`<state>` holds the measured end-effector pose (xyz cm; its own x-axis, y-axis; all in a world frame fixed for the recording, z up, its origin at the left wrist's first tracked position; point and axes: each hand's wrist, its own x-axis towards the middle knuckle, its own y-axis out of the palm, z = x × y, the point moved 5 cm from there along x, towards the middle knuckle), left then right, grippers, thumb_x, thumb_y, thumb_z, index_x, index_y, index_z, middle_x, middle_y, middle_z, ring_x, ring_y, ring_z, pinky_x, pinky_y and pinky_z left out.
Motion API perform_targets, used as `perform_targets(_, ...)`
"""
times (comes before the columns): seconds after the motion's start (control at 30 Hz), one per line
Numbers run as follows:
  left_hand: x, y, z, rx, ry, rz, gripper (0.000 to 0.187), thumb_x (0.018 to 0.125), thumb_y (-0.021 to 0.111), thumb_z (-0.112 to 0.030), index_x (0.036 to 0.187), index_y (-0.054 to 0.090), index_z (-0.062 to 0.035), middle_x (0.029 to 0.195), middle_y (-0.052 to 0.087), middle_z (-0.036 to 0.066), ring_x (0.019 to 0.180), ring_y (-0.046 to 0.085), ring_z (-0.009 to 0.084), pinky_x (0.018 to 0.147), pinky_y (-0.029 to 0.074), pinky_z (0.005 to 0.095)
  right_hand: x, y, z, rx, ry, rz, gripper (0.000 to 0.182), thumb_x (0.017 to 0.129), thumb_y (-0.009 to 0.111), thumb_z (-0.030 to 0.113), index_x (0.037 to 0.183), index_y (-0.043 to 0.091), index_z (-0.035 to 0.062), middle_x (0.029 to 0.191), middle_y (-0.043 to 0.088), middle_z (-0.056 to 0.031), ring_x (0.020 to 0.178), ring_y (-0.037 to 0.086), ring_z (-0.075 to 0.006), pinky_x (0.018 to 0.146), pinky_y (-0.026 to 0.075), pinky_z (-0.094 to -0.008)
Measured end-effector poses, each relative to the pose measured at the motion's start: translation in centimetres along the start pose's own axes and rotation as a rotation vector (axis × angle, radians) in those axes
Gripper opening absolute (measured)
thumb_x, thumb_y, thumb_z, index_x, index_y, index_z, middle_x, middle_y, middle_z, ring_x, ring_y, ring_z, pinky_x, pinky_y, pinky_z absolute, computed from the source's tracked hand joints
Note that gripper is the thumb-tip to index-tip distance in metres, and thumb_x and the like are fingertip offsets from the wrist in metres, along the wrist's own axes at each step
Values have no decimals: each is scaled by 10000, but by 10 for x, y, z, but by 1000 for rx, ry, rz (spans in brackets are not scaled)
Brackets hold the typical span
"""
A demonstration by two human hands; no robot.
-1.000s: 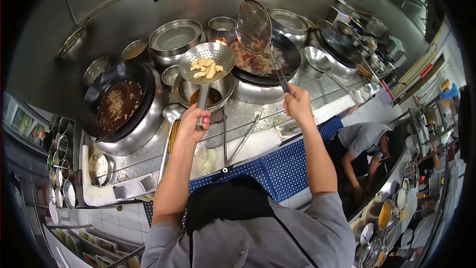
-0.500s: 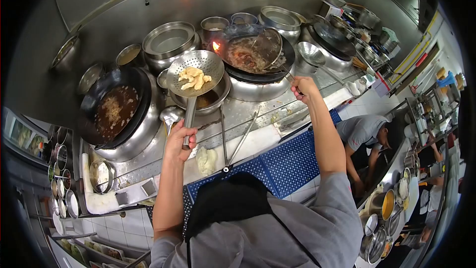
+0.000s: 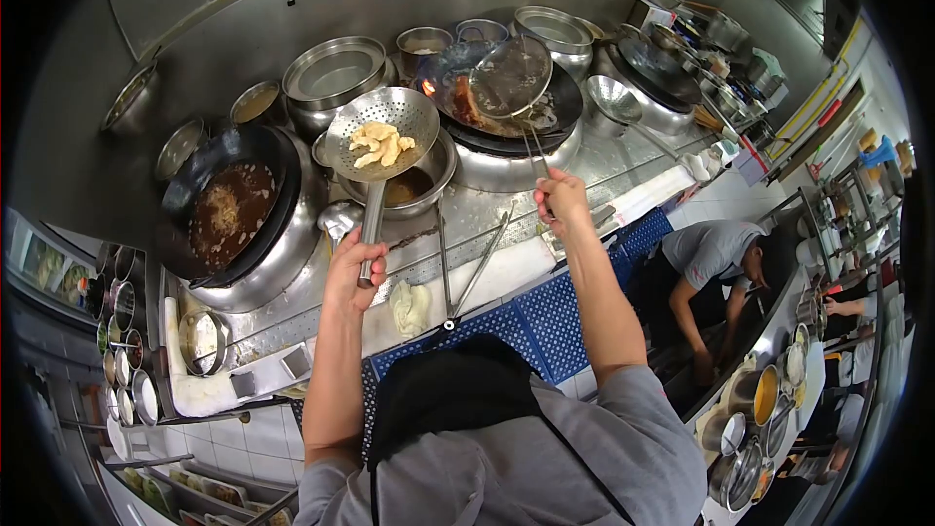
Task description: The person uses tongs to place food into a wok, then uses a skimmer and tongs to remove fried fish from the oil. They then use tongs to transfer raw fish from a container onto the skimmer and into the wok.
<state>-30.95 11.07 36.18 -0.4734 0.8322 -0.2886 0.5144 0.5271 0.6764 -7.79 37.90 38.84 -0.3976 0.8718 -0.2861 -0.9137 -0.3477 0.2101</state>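
The left hand is closed round the handle of a strainer, which carries a small heap of pale food pieces above a metal bowl with brown liquid in it. The bowl stands near the middle of the bench, between the left wok and the right wok. If the left wrist tips or the strainer knocks the bowl's rim, pieces could slide off, into the bowl or onto the bench; the shallow dish, held out at the end of its handle, would be the cause. The right hand grips the handle of a wire sieve, its mesh over the right wok, towards the bench's back edge; I cannot tell whether mesh and wok touch. A sharp swing there could splash the right hand or throw reddish food over the wok's rim. A flame shows at that wok's left side, near the strainer, so letting the strainer drift that way could scorch the pieces, and drips might flare. Near the bench's front edge lie a crumpled cloth and metal rods: a lowered handle could catch on them and jolt the load
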Motion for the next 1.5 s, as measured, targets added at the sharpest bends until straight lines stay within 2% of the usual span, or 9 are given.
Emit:
perform_targets(0.2, -3, -7, 1, 28, -2, -19, 423, 783, 552, 63, 1184, 448, -19, 800, 564, 110, 506, 504, 119, 376, 412, 224, -7, 23, -13, -72, -71, 2, 123, 888, 520, 4, 973, 605, 33, 549, 510, -14, 339, 412, -100, 297, 287, -235)
perform_targets(0.57, -3, -20, 10, 33, -27, -10, 439, 781, 556, 57, 1199, 449, -23, 805, 568, 112, 509, 505, 120, 377, 399, 222, 37, 21, -21, -215, -29, 50, 343, 870, 537, -6, 1213, 559, -13, 555, 517, -17, 360, 418, -97, 324, 247, -257)
perform_targets(0.8, -8, -21, 11, 16, -41, -18, 423, 785, 557, 45, 1188, 451, -29, 811, 573, 119, 517, 508, 121, 378, 398, 223, 47, 4, -9, -157, -112, -79, 356, 812, 549, -14, 1154, 647, -2, 588, 565, -47, 390, 482, -108, 326, 326, -265)
perform_targets(1.0, -10, -19, 12, 35, -53, -23, 388, 796, 552, 38, 1160, 449, -51, 817, 573, 114, 521, 504, 114, 379, 390, 217, 52, 26, 19, -1191, -597, -418, 381, 827, 550, 138, 1191, 657, 101, 839, 706, -203, 741, 698, -340, 647, 548, -445)
perform_targets(1.03, -8, -17, 12, 37, -59, -18, 383, 798, 551, 37, 1156, 450, -55, 819, 572, 114, 522, 504, 113, 380, 388, 215, 56, 32, 14, -1165, -430, -403, 390, 832, 528, 175, 1200, 656, 176, 943, 699, -207, 917, 675, -388, 799, 525, -492)
perform_targets(1.13, -2, -18, 15, 44, -61, -23, 372, 800, 556, 30, 1149, 458, -57, 830, 569, 110, 527, 501, 107, 380, 383, 212, 80, 46, -23, -1263, -465, -412, 381, 869, 516, 179, 1236, 608, 130, 894, 690, -225, 874, 679, -390, 753, 537, -488)
perform_targets(1.33, -4, 1, 15, -20, -123, 115, 420, 813, 552, 43, 1217, 446, 4, 881, 524, 128, 585, 478, 111, 409, 394, 194, -5, -9, -46, -968, -726, -280, 389, 934, 510, 321, 835, 665, -21, 852, 654, -283, 794, 662, -430, 714, 524, -527)
perform_targets(1.4, -3, 3, 16, -40, -135, 108, 408, 822, 546, 43, 1215, 441, 16, 899, 514, 140, 589, 482, 118, 404, 400, 203, -10, -68, -90, -1129, -243, -181, 406, 924, 522, 289, 714, 663, -29, 845, 656, -266, 833, 659, -398, 775, 523, -502)
perform_targets(1.5, 4, 2, 18, -70, -152, 66, 385, 838, 533, 41, 1209, 432, 27, 922, 499, 150, 589, 484, 127, 396, 407, 212, 1, -152, -169, -1208, 127, -134, 340, 908, 529, 285, 934, 680, -18, 1129, 622, -237, 1045, 596, -394, 840, 521, -459)
